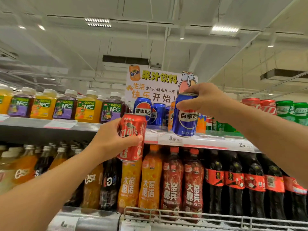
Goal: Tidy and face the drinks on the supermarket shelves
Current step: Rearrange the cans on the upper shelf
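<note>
Gripping: both hands are up at the top shelf [208,141], each wrapped round a can.
Left hand [110,139]: fingers clenched round a red cola can [132,136], thumb across its front label; the can is upright, held in the air just in front of the shelf edge, its base hanging below that edge.
Right hand [204,99]: fingers clamped over the rim and upper side of a blue Pepsi can [185,115], which tilts slightly, its base at the front lip of the shelf.
Between the hands: two more blue Pepsi cans [143,108] stand further back, logos forward.
Beyond the right fingers: red and green cans [285,109] in rows.
Left of the left fingers: NFC juice bottles [64,105].
Below the fingers: orange and dark bottles [173,179] on the lower shelf.
Behind the fingers: a Fanta sign [155,84].
</note>
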The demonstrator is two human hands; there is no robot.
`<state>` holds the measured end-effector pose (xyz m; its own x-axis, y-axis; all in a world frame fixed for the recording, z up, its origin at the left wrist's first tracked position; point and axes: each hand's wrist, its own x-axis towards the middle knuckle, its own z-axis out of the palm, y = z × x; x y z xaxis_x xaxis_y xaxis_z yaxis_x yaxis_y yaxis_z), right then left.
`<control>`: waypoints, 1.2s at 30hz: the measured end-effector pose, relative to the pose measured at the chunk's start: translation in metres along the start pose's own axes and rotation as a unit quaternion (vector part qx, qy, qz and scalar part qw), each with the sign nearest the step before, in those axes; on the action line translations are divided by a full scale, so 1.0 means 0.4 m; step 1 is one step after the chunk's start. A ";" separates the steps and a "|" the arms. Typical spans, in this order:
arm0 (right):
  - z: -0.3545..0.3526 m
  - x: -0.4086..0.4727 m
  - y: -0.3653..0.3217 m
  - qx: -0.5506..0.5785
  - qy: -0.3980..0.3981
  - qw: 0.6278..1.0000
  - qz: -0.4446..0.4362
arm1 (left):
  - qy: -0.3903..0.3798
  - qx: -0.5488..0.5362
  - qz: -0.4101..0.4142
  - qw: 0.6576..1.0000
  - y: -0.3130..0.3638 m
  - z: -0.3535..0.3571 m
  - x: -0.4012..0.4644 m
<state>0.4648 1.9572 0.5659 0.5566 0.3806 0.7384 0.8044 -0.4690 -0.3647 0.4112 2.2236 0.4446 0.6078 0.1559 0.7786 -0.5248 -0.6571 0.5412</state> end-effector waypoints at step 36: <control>0.207 0.264 -0.086 -0.269 -0.086 0.948 0.147 | -0.036 -0.068 0.020 0.997 -0.127 -0.110 0.038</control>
<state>0.5131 2.0794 0.6094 0.8032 0.2734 0.5292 0.4132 -0.8957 -0.1644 0.4209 2.2918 0.4430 0.6237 0.0760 0.7779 -0.6215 -0.5554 0.5525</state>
